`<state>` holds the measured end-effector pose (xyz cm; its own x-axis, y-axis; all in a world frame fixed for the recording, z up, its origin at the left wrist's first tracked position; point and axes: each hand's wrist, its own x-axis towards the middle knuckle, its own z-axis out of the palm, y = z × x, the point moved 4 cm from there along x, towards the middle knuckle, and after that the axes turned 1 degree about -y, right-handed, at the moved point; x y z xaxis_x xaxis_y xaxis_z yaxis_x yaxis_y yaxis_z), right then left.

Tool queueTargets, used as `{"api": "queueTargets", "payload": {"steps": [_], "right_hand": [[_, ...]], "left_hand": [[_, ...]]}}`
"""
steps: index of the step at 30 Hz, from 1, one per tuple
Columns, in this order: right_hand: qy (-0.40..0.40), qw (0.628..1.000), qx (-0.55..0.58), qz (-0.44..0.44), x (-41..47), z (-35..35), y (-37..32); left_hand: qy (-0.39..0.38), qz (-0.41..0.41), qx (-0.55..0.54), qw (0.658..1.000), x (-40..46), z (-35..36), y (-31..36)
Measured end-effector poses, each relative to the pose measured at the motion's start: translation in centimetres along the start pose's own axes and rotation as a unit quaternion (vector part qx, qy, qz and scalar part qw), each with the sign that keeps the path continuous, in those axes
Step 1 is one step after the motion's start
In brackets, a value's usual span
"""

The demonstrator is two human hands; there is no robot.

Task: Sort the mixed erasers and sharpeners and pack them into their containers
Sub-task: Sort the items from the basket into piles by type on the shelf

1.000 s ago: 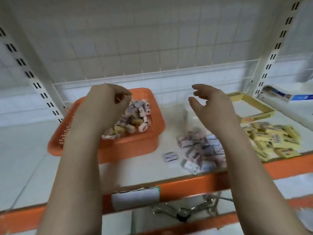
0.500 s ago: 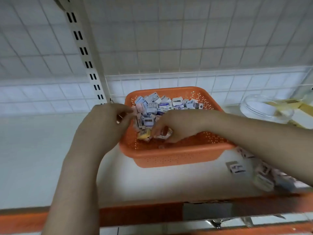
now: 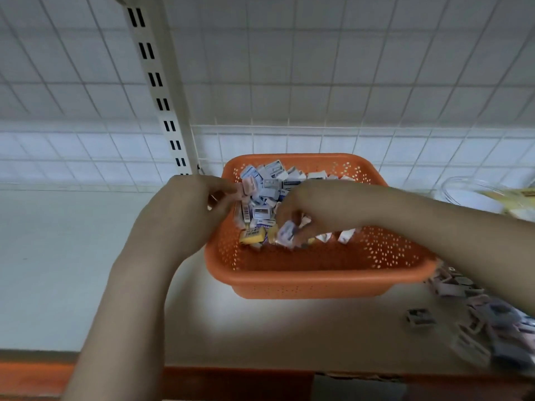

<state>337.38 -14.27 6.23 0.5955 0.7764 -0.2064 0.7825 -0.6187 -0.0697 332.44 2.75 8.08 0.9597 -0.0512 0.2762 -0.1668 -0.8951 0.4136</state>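
Note:
An orange perforated basket (image 3: 318,277) stands on the white shelf, holding a mixed heap of erasers and sharpeners (image 3: 267,193). A yellow eraser (image 3: 252,236) lies at the heap's near left. My left hand (image 3: 191,215) hovers at the basket's left rim and pinches a pink sharpener (image 3: 246,186) in its fingertips. My right hand (image 3: 315,211) reaches across into the basket, fingers curled round a small white-and-blue piece (image 3: 286,233) from the heap.
A blurred pile of sharpeners (image 3: 480,322) lies on the shelf right of the basket, one loose sharpener (image 3: 420,317) nearer. A clear round container (image 3: 474,195) and a yellow box (image 3: 518,198) stand at the far right. A slotted upright (image 3: 162,91) rises behind left.
The view swung left toward the basket. My right hand moved from above the sharpener pile into the basket and dug into the heap. My left hand stayed at the left rim.

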Motion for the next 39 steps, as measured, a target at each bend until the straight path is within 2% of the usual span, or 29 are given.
{"api": "queueTargets", "payload": {"steps": [3, 6, 9, 12, 17, 25, 31, 35, 39], "right_hand": [[0.147, 0.986, 0.017, 0.072, -3.4, -2.4, 1.5], [0.272, 0.946, 0.112, 0.136, -7.1, -3.5, 2.2], [0.337, 0.908, 0.163, 0.188, -9.3, -2.5, 2.5], [0.367, 0.883, 0.192, 0.221, -10.6, -1.5, 2.4], [0.398, 0.848, 0.237, 0.259, -12.0, -0.1, 2.2], [0.399, 0.829, 0.253, 0.3, -12.8, 1.1, 1.1], [0.408, 0.813, 0.245, 0.335, -13.4, 1.5, -0.3], [0.454, 0.774, 0.262, 0.355, -15.0, 2.2, -0.7], [0.474, 0.753, 0.256, 0.378, -18.1, 3.0, -0.6]], "left_hand": [[-0.059, 0.049, 0.045, 0.996, 1.7, 0.9, 1.0], [-0.152, 0.099, 0.102, 0.978, 4.1, 2.9, 1.8], [-0.228, 0.129, 0.159, 0.952, 5.7, 4.9, 2.2], [-0.251, 0.145, 0.183, 0.939, 6.4, 6.1, 2.8], [-0.24, 0.16, 0.219, 0.932, 6.3, 7.7, 3.7], [-0.258, 0.106, 0.084, 0.957, 6.0, 7.2, 3.4], [-0.204, 0.146, 0.025, 0.968, 5.2, 4.5, 4.8], [-0.138, 0.163, -0.015, 0.977, 4.2, 3.0, 6.3], [-0.089, 0.19, -0.062, 0.976, 2.4, 2.8, 9.5]]}}
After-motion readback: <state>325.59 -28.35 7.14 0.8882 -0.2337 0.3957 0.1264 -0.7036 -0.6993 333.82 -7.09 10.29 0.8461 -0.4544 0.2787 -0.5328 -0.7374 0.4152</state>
